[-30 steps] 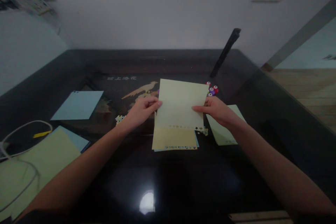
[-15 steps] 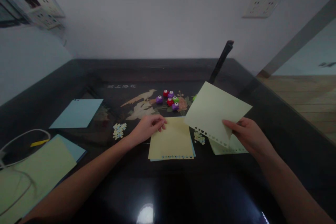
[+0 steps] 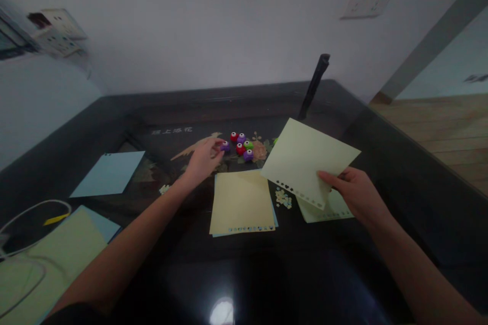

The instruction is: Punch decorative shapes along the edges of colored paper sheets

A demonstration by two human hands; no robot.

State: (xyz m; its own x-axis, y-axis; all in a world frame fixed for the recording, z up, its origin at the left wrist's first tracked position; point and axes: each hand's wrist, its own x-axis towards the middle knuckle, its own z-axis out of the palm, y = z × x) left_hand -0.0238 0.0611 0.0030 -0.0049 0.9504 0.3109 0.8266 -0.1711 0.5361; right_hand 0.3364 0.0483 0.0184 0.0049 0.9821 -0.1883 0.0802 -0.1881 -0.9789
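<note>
My left hand (image 3: 205, 158) reaches over the table's bird picture, thumb and fingertips closed about the left side of a purple craft punch (image 3: 225, 147). That punch still rests on the table beside several red, purple and green ones, such as a red punch (image 3: 240, 149). In my right hand (image 3: 353, 188), a pale green sheet (image 3: 308, 157) with a row of small punched shapes along its lower edge is pinched between thumb and fingers, tilted above the table. Beneath it lies another pale green sheet (image 3: 324, 208). A yellow sheet (image 3: 242, 200), punched along its near edge, lies over a blue one in the middle.
Small paper cutouts (image 3: 283, 198) lie right of the yellow sheet, and more cutouts (image 3: 164, 189) are partly hidden by my left arm. A blue sheet (image 3: 109, 173), a larger green sheet (image 3: 57, 259) and a white cable (image 3: 36, 203) occupy the left. A black stick-like object (image 3: 314, 86) rises at the back.
My left hand has left the yellow sheet and moved forward to the purple craft punch. The right hand still holds the pale green sheet. The view has shifted slightly.
</note>
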